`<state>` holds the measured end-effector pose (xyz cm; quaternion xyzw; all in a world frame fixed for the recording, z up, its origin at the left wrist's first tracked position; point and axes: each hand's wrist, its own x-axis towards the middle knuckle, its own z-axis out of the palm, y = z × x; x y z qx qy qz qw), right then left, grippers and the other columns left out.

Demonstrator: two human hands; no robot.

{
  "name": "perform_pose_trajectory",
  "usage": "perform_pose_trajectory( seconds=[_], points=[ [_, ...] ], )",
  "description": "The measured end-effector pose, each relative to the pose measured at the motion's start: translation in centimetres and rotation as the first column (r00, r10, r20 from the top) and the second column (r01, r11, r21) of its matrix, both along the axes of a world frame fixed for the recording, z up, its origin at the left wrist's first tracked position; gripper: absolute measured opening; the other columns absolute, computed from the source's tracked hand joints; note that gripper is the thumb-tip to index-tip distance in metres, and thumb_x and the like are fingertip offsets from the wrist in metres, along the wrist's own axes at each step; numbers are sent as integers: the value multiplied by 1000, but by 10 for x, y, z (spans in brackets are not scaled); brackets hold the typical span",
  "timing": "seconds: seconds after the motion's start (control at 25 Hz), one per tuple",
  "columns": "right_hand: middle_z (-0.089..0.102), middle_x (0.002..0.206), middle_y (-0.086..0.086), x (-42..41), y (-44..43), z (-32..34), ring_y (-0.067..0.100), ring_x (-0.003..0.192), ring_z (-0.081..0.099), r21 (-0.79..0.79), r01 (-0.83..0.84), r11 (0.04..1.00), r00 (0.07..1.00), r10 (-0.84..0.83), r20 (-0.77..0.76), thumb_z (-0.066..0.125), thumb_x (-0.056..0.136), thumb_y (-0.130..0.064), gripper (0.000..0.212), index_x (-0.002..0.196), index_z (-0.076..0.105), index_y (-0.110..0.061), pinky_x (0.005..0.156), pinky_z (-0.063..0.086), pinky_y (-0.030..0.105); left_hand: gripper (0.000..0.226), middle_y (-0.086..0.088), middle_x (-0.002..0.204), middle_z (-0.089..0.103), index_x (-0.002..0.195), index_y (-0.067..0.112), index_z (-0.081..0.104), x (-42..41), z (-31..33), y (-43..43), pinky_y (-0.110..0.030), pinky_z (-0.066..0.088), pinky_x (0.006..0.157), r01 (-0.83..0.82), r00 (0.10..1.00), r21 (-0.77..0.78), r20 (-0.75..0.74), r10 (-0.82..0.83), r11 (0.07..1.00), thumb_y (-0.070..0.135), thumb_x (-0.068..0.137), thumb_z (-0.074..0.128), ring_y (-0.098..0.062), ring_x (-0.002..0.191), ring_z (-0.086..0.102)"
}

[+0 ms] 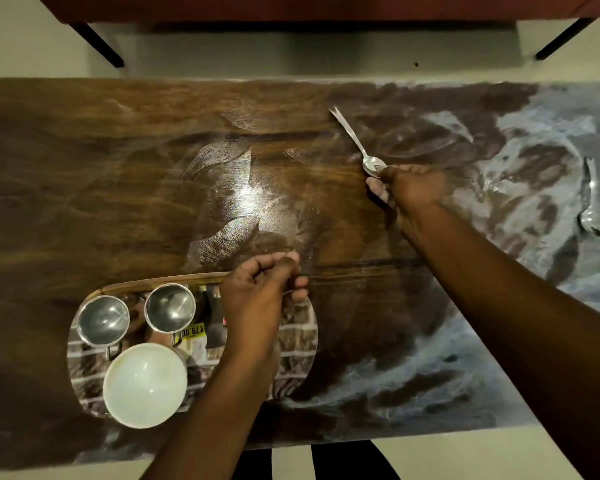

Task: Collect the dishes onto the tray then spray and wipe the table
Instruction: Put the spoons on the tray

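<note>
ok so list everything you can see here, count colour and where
oval brick-print tray: one, brown and white, near left of the table
round steel cups with handles: two, silver, side by side on the tray
round white bowl: one, white, tray's near edge
yellow price sticker: one, yellow, on the tray
long steel spoon with forked tail: one, silver, table centre-right
thin dark object: one, table far right, unclear
wooden table: one, brown, pale swirls at right
red-brown furniture: one, black legs, beyond the table
left hand: curled over the tray's right rim
right hand: grip on the spoon's bowl end
</note>
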<state>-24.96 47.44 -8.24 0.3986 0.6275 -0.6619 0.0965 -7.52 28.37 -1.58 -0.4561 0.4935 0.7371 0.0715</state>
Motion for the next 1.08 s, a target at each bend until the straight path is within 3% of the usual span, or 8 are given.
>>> perform_pose_trajectory(
  seconds=[0.12,0.24,0.44,0.6,0.76,0.88,1.0,1.08],
  points=[
    [77,83,19,26,6,30,16,63,76,32,-76,997,995,78,-58,71,98,2,4,101,72,4,58,65,28,10,-10,83,75,102,5,75,-13,6,5,-25,60,63,27,996,1,-86,-26,1000,9,92,77,-24,75,70],
    [78,95,20,68,4,58,15,70,79,30,-171,985,981,173,-92,72,98,0,12,110,70,5,60,61,19,13,-10,90,77,105,8,77,-14,15,5,-27,62,74,10,994,3,-107,-9,1000,12,93,77,-24,84,70],
    [81,77,9,159,-16,65,14,69,80,-3,-356,934,934,356,-3,80,93,-6,5,96,77,-7,62,62,19,32,-15,94,77,119,-6,72,22,15,1,-32,62,84,-74,994,-6,-81,73,997,14,94,76,-24,87,71],
    [82,78,11,213,-31,56,20,70,79,-7,-493,870,868,493,65,82,93,-10,4,92,81,-14,66,66,27,28,-11,82,79,113,-10,72,74,4,-3,-24,65,71,-190,980,-50,48,193,980,12,97,73,-20,75,77],
    [82,77,-1,243,-44,42,20,72,81,135,-633,763,774,626,93,82,94,-13,10,92,83,-23,75,69,42,12,-10,71,79,94,-5,74,109,-5,-4,-23,64,60,-335,927,-50,163,338,941,7,96,73,-20,66,77],
    [80,72,-5,249,-54,36,15,69,80,211,-667,714,744,657,127,82,93,-15,16,84,81,-28,74,69,47,20,-13,70,78,105,-14,70,115,-13,-1,-21,62,56,-451,872,-44,193,451,891,3,94,74,-19,60,77],
    [78,69,-5,246,-59,32,9,65,77,284,-672,684,734,665,135,82,93,-14,20,80,77,-28,71,68,41,26,-17,77,78,113,-18,67,112,-19,0,-23,64,59,-499,842,-62,204,500,865,-1,94,73,-17,59,78],
    [76,69,-8,244,-62,33,3,65,74,337,-685,645,714,688,134,81,92,-15,16,82,77,-26,66,63,23,28,-19,80,76,116,-19,64,110,-22,-1,-24,65,60,-516,830,-75,203,520,853,-4,94,73,-17,59,78]
  ],
)
